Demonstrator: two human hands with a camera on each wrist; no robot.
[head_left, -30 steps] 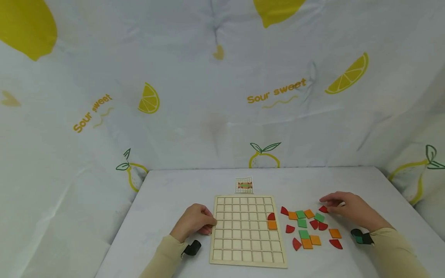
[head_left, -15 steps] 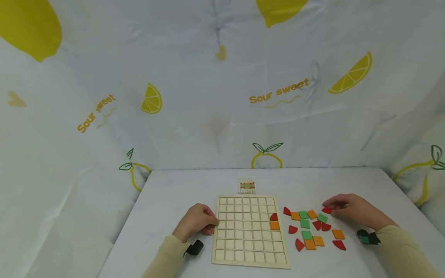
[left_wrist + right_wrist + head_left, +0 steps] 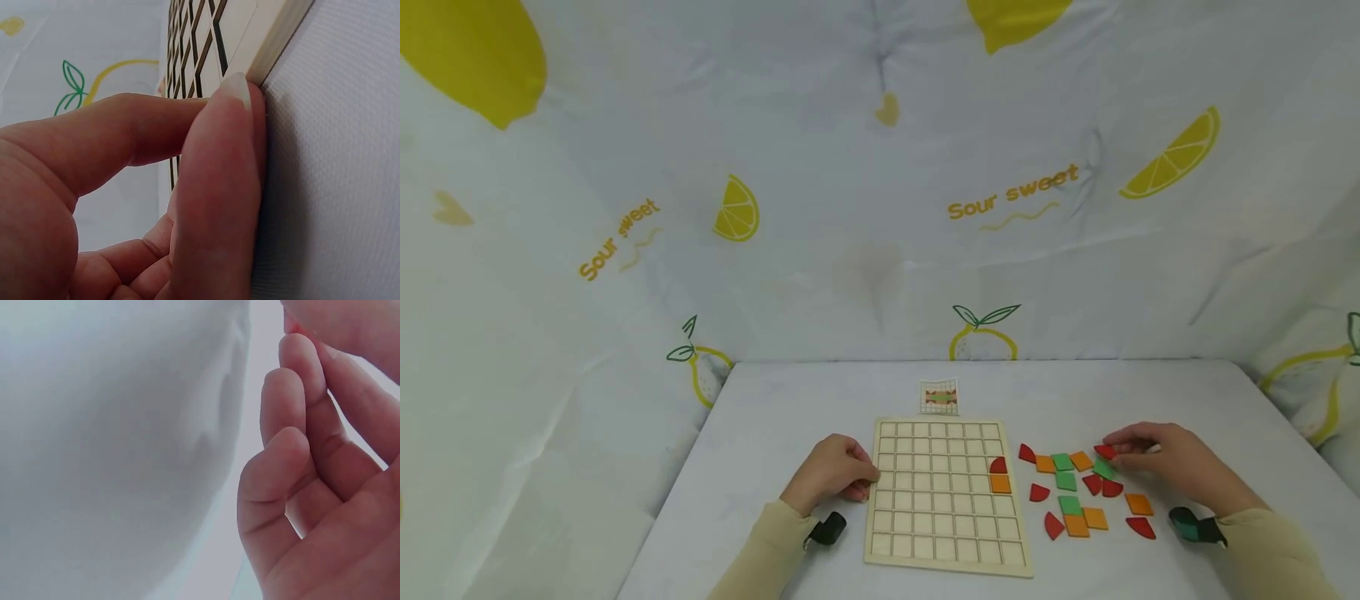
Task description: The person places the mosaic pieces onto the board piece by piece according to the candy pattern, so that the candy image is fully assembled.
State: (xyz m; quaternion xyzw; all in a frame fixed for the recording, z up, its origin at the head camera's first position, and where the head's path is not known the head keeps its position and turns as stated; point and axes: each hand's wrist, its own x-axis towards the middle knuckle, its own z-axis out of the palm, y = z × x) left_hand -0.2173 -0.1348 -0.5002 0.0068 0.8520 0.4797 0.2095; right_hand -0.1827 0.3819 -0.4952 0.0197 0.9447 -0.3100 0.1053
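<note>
Red wedge held right of the grid board

I pinch it with my right hand, beyond the board's right edge. The right wrist view catches only a sliver of red, so I can't judge the pinch's firmness; if slack, the wedge could drop and nudge the green tile, also right of the board. My left hand grips the board's left edge; a tug there could jolt the orange tile in its right-hand column.
</note>
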